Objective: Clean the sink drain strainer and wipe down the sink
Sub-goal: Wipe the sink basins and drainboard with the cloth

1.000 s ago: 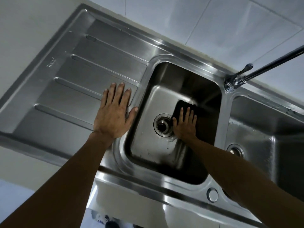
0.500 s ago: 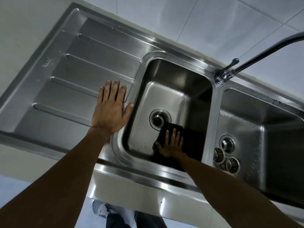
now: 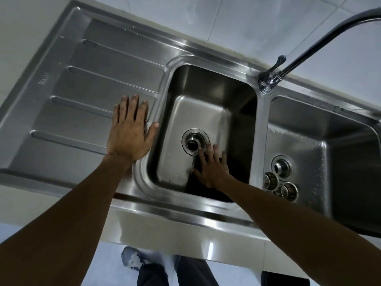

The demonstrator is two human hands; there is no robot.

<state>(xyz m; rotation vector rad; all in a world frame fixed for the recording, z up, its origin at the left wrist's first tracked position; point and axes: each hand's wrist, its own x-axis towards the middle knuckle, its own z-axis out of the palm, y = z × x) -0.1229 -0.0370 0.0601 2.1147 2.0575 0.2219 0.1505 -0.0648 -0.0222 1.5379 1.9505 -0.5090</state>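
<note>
The limp black wiping cloth (image 3: pixel 196 182), just beside the round steel drain opening (image 3: pixel 193 143), looks soft and wet. The right hand (image 3: pixel 212 169) presses it with straight fingers, and it is best held under the palm at its middle. The left hand (image 3: pixel 129 133) lies flat.

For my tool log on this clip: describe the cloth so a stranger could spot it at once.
Find the steel sink and its basin next to the ribbed draining board. On that basin's floor, just nearer than the drain, the right hand presses flat on the cloth. It is the only black, dull thing among shiny metal.
</note>
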